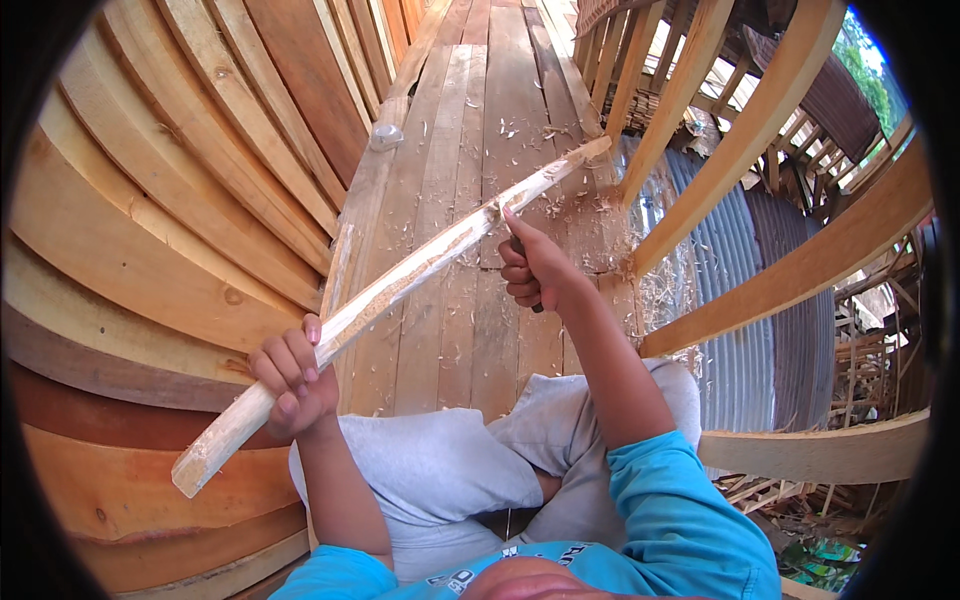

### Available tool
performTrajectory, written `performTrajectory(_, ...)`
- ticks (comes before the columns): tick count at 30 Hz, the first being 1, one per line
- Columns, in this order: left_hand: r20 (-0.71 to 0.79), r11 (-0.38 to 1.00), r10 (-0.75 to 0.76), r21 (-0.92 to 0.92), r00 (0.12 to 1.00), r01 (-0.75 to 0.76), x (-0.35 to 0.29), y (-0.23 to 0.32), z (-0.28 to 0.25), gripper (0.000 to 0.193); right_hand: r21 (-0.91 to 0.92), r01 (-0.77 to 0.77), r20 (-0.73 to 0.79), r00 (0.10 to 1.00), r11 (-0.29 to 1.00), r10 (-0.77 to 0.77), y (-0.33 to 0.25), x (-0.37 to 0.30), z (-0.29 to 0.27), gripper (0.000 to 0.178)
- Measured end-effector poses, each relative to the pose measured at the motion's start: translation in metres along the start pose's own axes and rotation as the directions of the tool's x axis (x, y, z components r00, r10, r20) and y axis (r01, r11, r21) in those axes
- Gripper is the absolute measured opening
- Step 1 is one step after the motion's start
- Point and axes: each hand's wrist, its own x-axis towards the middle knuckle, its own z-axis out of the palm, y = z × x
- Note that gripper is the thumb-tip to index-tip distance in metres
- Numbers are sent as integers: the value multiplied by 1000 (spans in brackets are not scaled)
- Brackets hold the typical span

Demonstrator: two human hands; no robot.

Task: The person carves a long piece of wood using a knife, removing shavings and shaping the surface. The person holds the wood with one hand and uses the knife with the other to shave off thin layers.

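A long pale wooden pole (420, 275), stripped white with brown streaks along it, slants from lower left to upper right in front of me. My left hand (293, 375) is wrapped round its lower part, near the thick cut end. My right hand (537, 263) is closed on a dark-handled knife (517, 244), with the thumb stretched along it to the pole's surface. The butt of the handle sticks out below the fist. Most of the blade cannot be made out against the pole. The pole's far tip reaches toward the slats on the right.
Wood shavings (508, 128) litter the plank floor (420, 330). Upright boards (170, 215) line the left side. Spaced wooden slats (745, 150) form a railing at right, with corrugated metal roofing (740, 310) beyond. A small clear plastic object (386, 136) lies by the left wall. My crossed legs are below.
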Motion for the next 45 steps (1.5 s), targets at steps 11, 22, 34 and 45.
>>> performTrajectory(11,36,1000,13,-5,999,-13,-3,-1,-16,28,-614,131,-217,920,778,-326,-24,-56,-14,69)
performTrajectory(22,21,998,48,-34,999,-47,-3,-9,-16,27,-268,375,-818,397,887,-415,-23,-62,-111,72)
performTrajectory(34,7,999,33,-28,999,-32,-6,-7,-19,27,-402,442,-609,526,802,-594,1,-27,-89,22)
performTrajectory(45,17,998,58,-18,998,-57,0,-2,-2,27,-849,310,-109,689,428,-716,29,8,-22,28)
